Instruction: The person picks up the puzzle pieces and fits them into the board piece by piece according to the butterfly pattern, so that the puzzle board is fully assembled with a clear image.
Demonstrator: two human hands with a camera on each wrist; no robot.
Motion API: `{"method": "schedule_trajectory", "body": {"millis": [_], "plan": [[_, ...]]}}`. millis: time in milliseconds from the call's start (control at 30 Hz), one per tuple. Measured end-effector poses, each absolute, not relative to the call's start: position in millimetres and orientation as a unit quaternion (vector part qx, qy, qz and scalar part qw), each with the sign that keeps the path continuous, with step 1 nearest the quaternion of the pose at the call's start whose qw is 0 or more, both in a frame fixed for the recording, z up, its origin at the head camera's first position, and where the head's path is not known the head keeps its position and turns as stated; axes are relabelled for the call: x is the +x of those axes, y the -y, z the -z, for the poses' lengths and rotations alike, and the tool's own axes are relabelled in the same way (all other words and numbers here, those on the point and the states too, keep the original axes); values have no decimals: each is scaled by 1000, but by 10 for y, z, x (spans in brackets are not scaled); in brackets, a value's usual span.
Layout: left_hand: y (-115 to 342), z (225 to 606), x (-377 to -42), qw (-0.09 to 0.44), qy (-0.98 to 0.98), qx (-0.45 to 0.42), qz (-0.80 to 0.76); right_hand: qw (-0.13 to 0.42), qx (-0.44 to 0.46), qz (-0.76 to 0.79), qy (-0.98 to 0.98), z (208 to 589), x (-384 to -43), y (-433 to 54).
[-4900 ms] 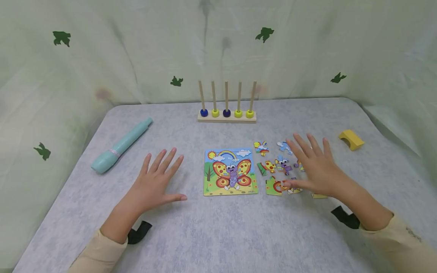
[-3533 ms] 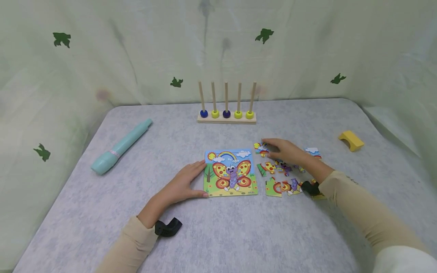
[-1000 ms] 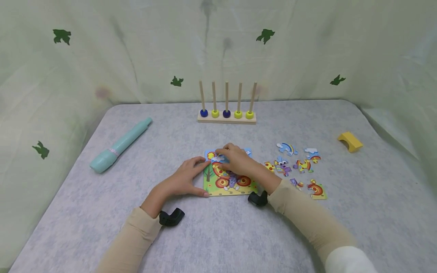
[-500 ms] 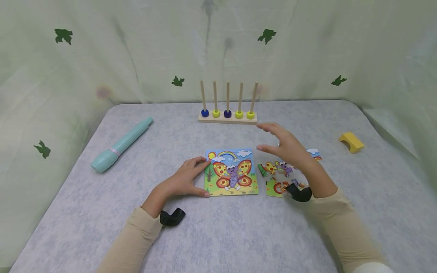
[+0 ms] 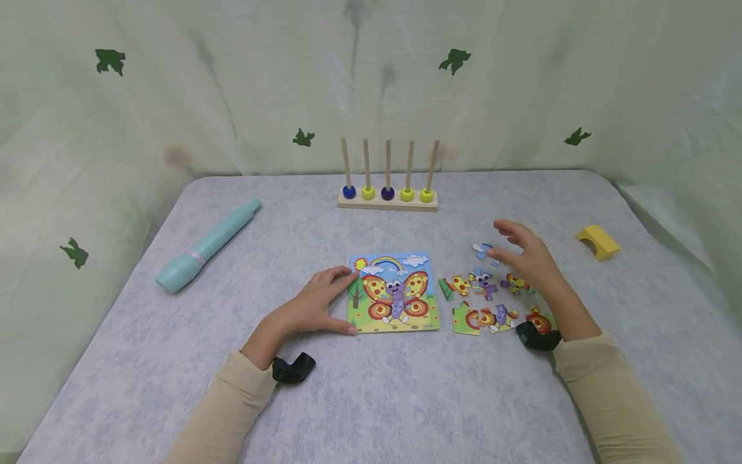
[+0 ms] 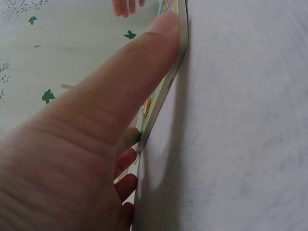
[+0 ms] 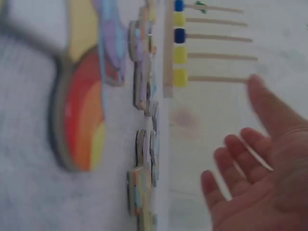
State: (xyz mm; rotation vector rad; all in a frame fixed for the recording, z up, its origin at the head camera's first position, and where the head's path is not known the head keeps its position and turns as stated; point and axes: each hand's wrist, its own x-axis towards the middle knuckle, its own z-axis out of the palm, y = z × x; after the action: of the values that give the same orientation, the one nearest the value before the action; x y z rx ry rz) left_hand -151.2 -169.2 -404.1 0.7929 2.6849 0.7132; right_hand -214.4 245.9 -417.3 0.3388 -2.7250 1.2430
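Note:
A square butterfly puzzle board (image 5: pixel 395 293) lies mid-table in the head view. My left hand (image 5: pixel 313 303) rests at its left edge, thumb at the near corner and index finger reaching the upper left part. The left wrist view shows the straight thumb (image 6: pixel 120 77) against the board's edge. My right hand (image 5: pixel 533 258) hovers with fingers apart and nothing between them, over the loose puzzle pieces right of the board. Nearest its thumb is the rainbow piece (image 5: pixel 481 250), partly hidden. The butterfly-face piece (image 5: pixel 484 283) and the green corner piece (image 5: pixel 465 320) lie closer to the board.
A wooden peg stand (image 5: pixel 387 203) with one bead on each peg stands at the back. On the left lies a teal folded umbrella-like object (image 5: pixel 209 248). A yellow arch block (image 5: pixel 598 242) sits at the right. A pale curtain (image 5: pixel 232 90) surrounds the table.
My right hand reached the upper left loose piece, moved to the board's upper left, then came back empty over the loose pieces. That sun piece left its spot. My left hand came to the board.

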Motion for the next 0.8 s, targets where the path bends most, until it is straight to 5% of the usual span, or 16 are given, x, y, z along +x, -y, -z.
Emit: {"method": "schedule_trajectory", "body": {"millis": [400,800], "plan": [[1688,4042,-1513,133,-923,269,-242,-46,59,-389,918,4112,-2012,-2504],[1691,4039,-1501,131,-922,270,-244,-32,117,-318,940,4071,-2009,-2489]]}}
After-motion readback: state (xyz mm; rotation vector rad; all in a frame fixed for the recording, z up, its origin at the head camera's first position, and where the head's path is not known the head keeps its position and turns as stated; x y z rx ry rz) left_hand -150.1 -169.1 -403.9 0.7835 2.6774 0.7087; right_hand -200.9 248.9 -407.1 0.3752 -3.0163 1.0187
